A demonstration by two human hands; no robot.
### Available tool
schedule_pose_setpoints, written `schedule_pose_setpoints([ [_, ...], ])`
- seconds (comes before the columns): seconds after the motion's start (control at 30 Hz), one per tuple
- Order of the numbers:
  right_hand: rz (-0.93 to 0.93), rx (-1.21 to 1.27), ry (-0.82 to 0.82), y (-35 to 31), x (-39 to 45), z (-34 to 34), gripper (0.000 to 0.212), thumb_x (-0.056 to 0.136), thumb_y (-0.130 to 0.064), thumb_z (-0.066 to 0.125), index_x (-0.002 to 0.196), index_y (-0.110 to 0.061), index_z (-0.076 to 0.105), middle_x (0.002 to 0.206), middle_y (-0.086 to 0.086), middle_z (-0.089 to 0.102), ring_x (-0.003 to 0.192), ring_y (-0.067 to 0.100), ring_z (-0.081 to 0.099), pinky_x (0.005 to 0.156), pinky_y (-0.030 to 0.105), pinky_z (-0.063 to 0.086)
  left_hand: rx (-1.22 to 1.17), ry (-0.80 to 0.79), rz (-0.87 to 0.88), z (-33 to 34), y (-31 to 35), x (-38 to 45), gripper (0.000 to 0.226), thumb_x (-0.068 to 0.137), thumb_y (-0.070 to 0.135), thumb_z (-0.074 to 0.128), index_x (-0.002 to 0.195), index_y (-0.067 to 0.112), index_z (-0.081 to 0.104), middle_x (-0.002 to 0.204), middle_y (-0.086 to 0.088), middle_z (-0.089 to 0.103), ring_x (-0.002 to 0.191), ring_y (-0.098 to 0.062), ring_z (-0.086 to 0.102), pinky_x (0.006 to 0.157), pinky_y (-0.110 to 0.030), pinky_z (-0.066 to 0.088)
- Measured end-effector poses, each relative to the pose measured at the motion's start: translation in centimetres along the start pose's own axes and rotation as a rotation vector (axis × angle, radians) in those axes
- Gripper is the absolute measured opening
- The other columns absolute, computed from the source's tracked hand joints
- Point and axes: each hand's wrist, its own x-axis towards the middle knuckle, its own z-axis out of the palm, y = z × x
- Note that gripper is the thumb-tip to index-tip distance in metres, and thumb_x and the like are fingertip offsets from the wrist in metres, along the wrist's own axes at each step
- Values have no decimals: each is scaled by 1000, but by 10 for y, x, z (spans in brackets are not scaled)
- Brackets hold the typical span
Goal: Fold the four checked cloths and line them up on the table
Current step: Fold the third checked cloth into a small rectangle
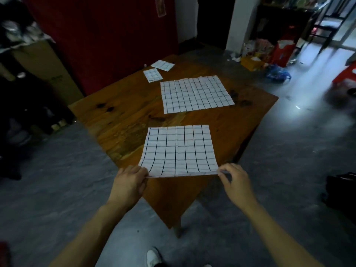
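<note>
A white cloth with dark checks [178, 150] lies spread over the near part of the brown wooden table [123, 120]. My left hand [130, 183] pinches its near left corner and my right hand [234, 179] pinches its near right corner, lifting the near edge slightly. A second checked cloth [195, 94] lies flat and unfolded further back. Two small folded checked cloths sit at the far end, one folded cloth [152, 75] beside another folded cloth [163, 65].
The table stands corner-on toward me on a grey floor, with dark knots in the wood. A cardboard box [48, 68] and dark clutter stand at the left, a red wall behind, bags and red packages [283, 52] at the far right.
</note>
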Motion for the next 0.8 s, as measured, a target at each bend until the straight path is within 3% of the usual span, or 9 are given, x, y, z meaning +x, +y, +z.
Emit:
schedule_pose_setpoints([
  [0.3, -92, 42, -31, -10, 21, -21, 10, 91, -9, 63, 96, -18, 66, 96, -9, 60, 93, 8, 57, 78, 19, 47, 48, 71, -99, -25, 27, -21, 17, 80, 21, 73, 91, 26, 61, 84, 6, 62, 77, -19, 57, 66, -35, 44],
  [0.57, -74, -14, -32, -20, 71, -5, 15, 91, -5, 61, 96, -19, 65, 97, -7, 60, 92, 12, 54, 77, 29, 48, 62, 136, -97, -30, -9, 32, 13, 83, 18, 69, 88, 25, 60, 80, 6, 61, 75, -19, 56, 64, -35, 42],
  [0.8, 1, -147, -72, -18, 119, 17, 14, 92, -9, 61, 100, -20, 63, 97, -6, 60, 92, 12, 55, 79, 27, 48, 22, 99, -105, -7, -45, 86, 8, 86, 22, 67, 90, 27, 61, 82, 7, 62, 79, -19, 58, 67, -33, 36],
])
